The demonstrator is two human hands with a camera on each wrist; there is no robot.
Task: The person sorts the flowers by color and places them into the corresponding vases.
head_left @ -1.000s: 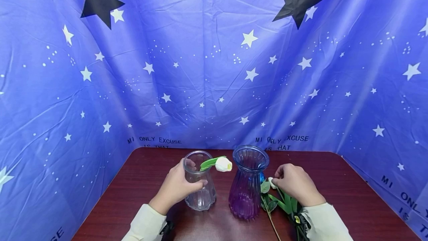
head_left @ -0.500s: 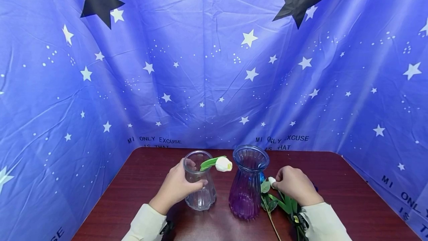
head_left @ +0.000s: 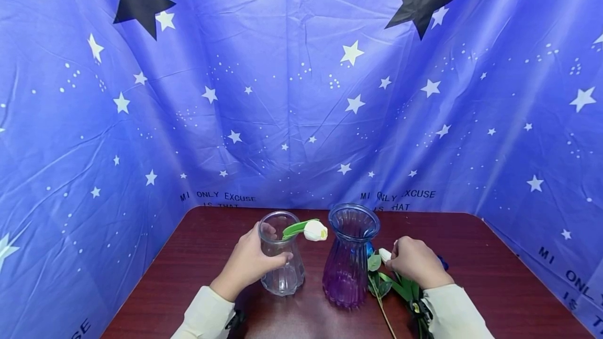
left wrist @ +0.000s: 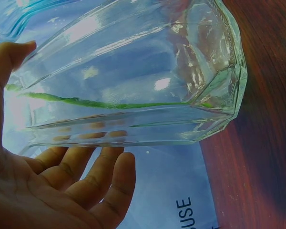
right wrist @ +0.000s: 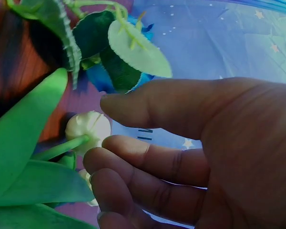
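Right hand (head_left: 418, 263) shifted slightly, relaxed, tulip (head_left: 384, 255) partly hidden, left hand (head_left: 249, 261) gripping clear vase (head_left: 286, 278)

From the head camera I look forward and down, far enough back that the table (head_left: 174, 271) lies at six o'clock, with the starry backdrop (head_left: 301, 93) rising behind it to twelve. The left wrist camera brings me very near to the left hand (left wrist: 62, 186), its picture turned sideways, so the table stands at three o'clock. The right wrist camera, also near and turned, faces past the right hand (right wrist: 219, 152); there I find the table toward nine. Head and left wrist share the clear vase (head_left: 285, 280); head and right wrist share the white bud (right wrist: 88, 124).
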